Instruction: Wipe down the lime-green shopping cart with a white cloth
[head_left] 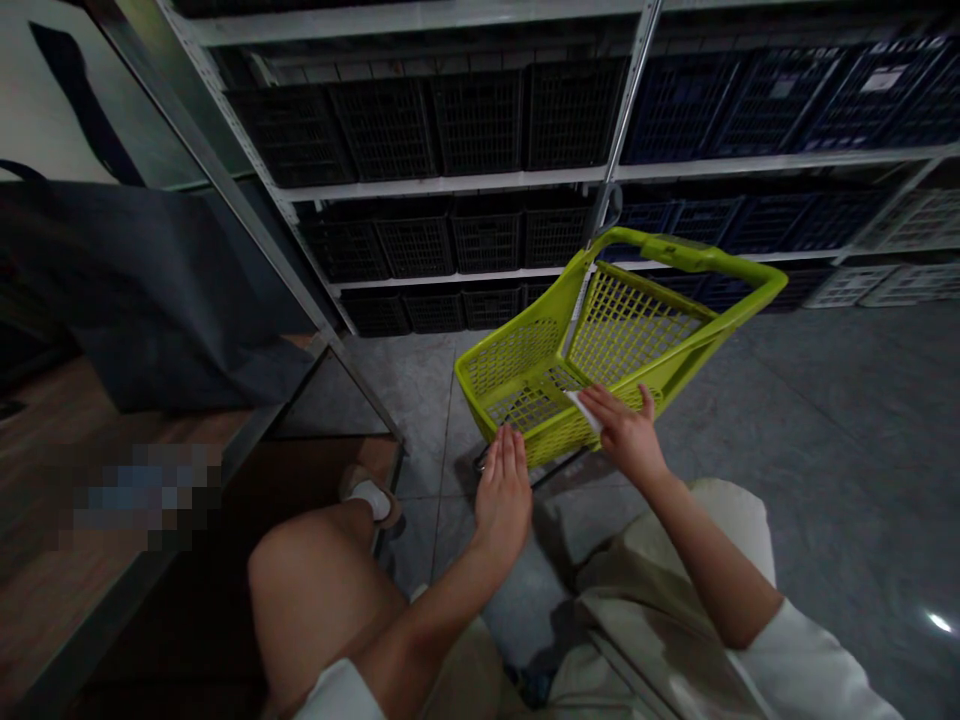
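A lime-green plastic shopping basket (517, 350) with a long handle (697, 255) stands tilted on the grey floor in front of me. My left hand (504, 490) lies flat against the basket's near wall, fingers straight and together. On the near rim, my right hand (626, 425) presses a small white cloth or wipe (583, 408) with its fingers closed over it. My knees and beige shorts fill the bottom of the view.
Metal shelving (465, 185) with rows of dark plastic crates runs along the back. A dark bag (150, 290) sits on a wooden surface at the left. A metal frame edge (352, 385) stands close to my left knee. White crates (900, 280) lie at far right.
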